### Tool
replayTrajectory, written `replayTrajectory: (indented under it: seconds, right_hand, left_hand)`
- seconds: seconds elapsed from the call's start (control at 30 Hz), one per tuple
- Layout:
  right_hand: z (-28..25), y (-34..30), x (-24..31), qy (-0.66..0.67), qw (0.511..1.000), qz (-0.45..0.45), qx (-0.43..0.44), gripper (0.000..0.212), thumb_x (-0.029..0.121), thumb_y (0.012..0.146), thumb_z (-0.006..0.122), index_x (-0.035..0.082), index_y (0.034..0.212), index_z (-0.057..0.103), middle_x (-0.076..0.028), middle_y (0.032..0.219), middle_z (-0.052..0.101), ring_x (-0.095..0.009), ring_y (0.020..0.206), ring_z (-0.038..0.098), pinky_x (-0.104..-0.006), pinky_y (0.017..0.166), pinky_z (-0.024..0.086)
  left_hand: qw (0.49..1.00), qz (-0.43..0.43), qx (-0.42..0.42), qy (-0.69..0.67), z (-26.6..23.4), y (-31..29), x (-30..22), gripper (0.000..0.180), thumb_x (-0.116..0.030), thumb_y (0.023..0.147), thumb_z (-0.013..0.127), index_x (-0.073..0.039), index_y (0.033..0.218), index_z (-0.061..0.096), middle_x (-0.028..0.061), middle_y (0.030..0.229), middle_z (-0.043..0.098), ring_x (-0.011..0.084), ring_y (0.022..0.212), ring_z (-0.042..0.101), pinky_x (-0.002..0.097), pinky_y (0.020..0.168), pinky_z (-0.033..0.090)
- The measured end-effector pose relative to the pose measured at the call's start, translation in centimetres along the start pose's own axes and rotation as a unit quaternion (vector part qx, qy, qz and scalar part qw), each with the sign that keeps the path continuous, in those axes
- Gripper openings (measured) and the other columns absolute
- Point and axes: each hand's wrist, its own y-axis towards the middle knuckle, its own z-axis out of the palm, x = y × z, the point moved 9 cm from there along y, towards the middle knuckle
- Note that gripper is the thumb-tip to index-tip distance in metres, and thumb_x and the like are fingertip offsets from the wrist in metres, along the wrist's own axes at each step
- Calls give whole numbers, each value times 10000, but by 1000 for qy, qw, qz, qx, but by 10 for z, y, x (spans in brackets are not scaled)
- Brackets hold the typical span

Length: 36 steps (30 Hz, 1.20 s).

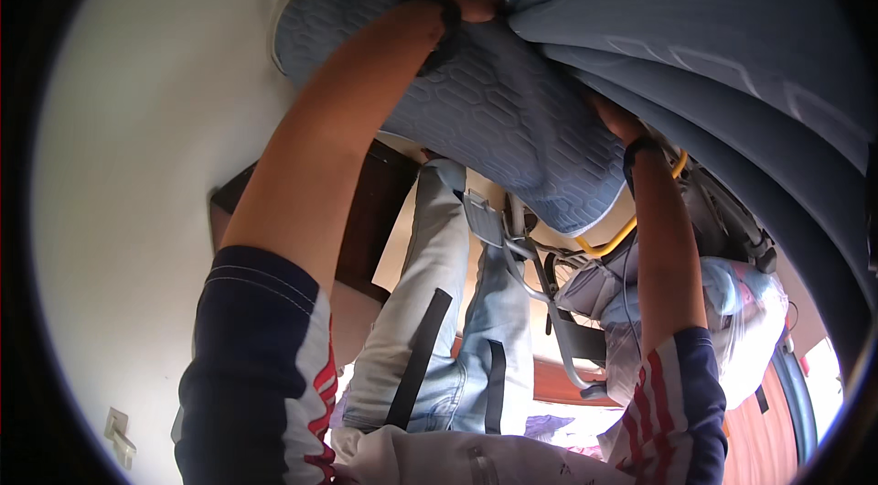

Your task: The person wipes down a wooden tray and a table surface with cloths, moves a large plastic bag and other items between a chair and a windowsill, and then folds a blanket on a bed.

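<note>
A quilted pad (503, 110) is held up ahead of the person, its rounded end toward the pale wall (155, 165) and its lower end close to a yellow tube (611, 245). The surface is slate blue, embossed with elongated hexagons in nested outlines; a thin pale edging borders the rounded end and the lower tip. A soft crease runs down its right portion; the far side is in shadow. Smooth blue fabric (713, 18), marked with faint pale lines, fans in deep folds alongside. The left hand (471, 0) grasps the fabric where those folds converge. The right hand (620, 119) is tucked beneath a fold; its grip cannot be determined.
</note>
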Motion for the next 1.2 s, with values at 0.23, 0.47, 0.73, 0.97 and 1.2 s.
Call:
replayTrajectory:
  seconds: [0.23,0.47,0.73,0.97,1.2]
  right_hand:
    - [-41,-9,-25,-18,1000,-7,-4,757,591,902,539,135,1487,384,-176,1553,330,-359,1433,294,-425,1169,249]
    - [-16,2,-74,-90,991,-17,-93,666,528,944,502,110,1456,426,-196,1515,386,-380,1395,354,-446,1149,283]
    - [-31,-36,-28,1,975,35,-218,565,462,986,440,72,1391,498,-223,1437,478,-399,1334,438,-482,1112,329]
    - [-25,-91,42,-183,953,108,-215,660,538,958,439,160,1497,387,-127,1540,377,-399,1405,334,-656,1111,206]
    - [-9,-124,110,-75,978,-92,-172,693,499,867,502,271,1507,372,-86,1553,348,-384,1417,313,-705,1082,184]
  left_hand:
    - [995,-64,49,-64,40,50,-3,555,-333,956,547,-23,1409,466,167,1419,506,313,1284,504,389,1068,414]
    - [993,9,-93,71,44,57,6,368,-280,935,545,-69,1221,641,109,1249,622,300,1199,556,422,1090,369]
    - [944,-328,-26,39,54,15,15,353,-287,917,563,-103,1203,656,96,1285,604,279,1209,549,458,1045,371]
    - [949,-256,-155,-101,21,-91,25,566,-523,958,454,-127,1354,531,142,1355,547,321,1277,480,501,1107,302]
    - [923,-275,-261,63,17,-220,96,567,-506,956,475,-168,1412,488,100,1431,488,285,1363,407,513,1153,238]
